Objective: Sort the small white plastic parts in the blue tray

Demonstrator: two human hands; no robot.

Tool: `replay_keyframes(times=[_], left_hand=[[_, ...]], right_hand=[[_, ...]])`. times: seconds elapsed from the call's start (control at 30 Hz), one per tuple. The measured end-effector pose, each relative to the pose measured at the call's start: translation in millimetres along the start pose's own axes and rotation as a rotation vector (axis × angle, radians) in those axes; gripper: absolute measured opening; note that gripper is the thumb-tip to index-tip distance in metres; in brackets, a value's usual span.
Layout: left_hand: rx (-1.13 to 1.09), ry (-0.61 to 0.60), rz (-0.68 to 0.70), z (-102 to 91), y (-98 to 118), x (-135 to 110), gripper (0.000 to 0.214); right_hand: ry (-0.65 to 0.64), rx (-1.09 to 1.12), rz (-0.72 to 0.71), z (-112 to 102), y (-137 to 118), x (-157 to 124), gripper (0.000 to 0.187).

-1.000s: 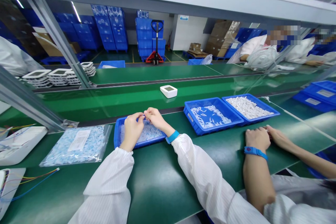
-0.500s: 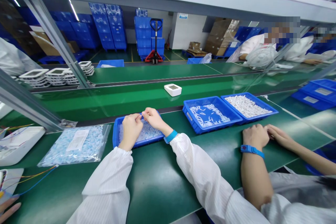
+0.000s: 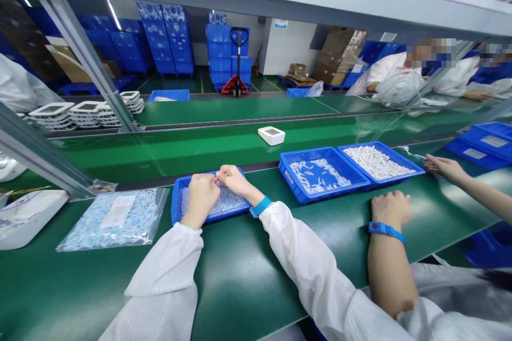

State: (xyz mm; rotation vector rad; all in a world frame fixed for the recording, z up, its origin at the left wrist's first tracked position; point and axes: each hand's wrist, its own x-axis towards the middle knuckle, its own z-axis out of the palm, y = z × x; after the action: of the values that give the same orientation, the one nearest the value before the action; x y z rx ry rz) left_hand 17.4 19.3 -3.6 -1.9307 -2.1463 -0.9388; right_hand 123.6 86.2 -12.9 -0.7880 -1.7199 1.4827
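My left hand and my right hand meet fingertip to fingertip above a blue tray. Both are closed in a pinch, and whatever lies between the fingers is too small and covered to make out. Small pale blue and white pieces fill the tray below. A blue band circles my right wrist. Left of the tray lies a clear plastic bag of similar light blue pieces with a white label.
To the right stand a blue tray with scattered white strips and another with heaped white pieces. A co-worker's hands are beside them. A white device sits on the green belt; a metal post rises at left.
The white device has shifted right along the belt. The co-worker's hands have separated, one reaching toward the far tray's right end. A hand and wired part at lower left have left view. Mine barely moved.
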Motion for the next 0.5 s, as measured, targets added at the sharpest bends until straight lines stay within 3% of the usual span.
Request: replay_keyframes(times=[0.17, 0.5], left_hand=[[-0.081, 0.08, 0.011, -0.8, -2.1, 1.5, 0.031], [-0.086, 0.078, -0.099, -1.4, -4.4, 1.4, 0.028]], right_hand=[[0.031, 0.112, 0.025, 0.8, -7.2, -0.6, 0.017], [0.051, -0.069, -0.027, -0.6, 1.5, 2.1, 0.016]])
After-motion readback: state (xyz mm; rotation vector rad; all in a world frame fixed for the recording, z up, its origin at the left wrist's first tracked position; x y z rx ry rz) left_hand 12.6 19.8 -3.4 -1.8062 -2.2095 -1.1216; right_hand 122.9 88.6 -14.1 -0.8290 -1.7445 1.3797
